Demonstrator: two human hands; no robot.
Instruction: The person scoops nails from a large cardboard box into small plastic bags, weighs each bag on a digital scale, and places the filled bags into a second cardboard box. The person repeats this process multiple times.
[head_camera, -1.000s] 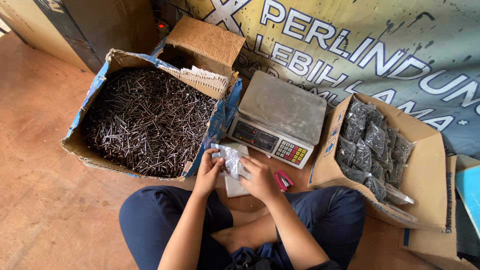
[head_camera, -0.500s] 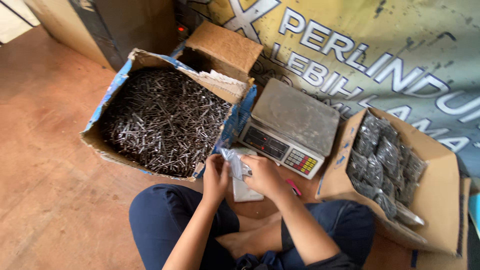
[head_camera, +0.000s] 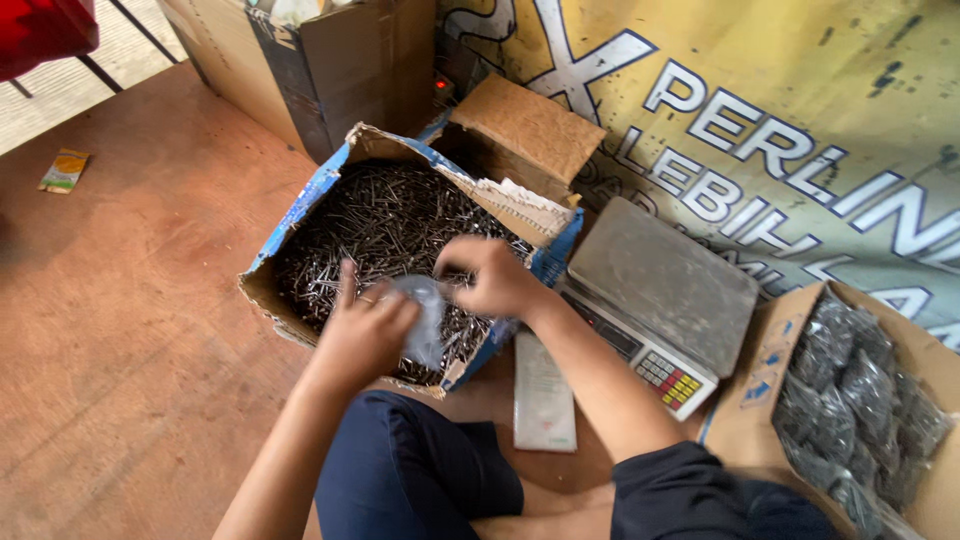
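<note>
Both hands have moved from the lap, in front of the scale, up and left over the nail box since the earlier frames, carrying the clear bag with them; the camera view has swung the same way.

Nail box (head_camera: 300, 210): open cardboard, torn flaps, filled with loose dark nails (head_camera: 375, 225). Second box (head_camera: 745, 400), at right: holds filled bags of nails (head_camera: 850, 400). Scale (head_camera: 665, 270): steel platform bare, standing between the two boxes. Flat white packet (head_camera: 543, 395): on the floor, just in front of the scale.

Left hand (head_camera: 365, 330): closed around the bag (head_camera: 425, 315) from the near side, over the box's front edge, forefinger raised. Right hand (head_camera: 490, 275): fingers pinched on the bag's upper edge, directly above the nails. Bag sits between the two hands, touching both, mouth toward the right hand. Contents cannot be made out.
</note>
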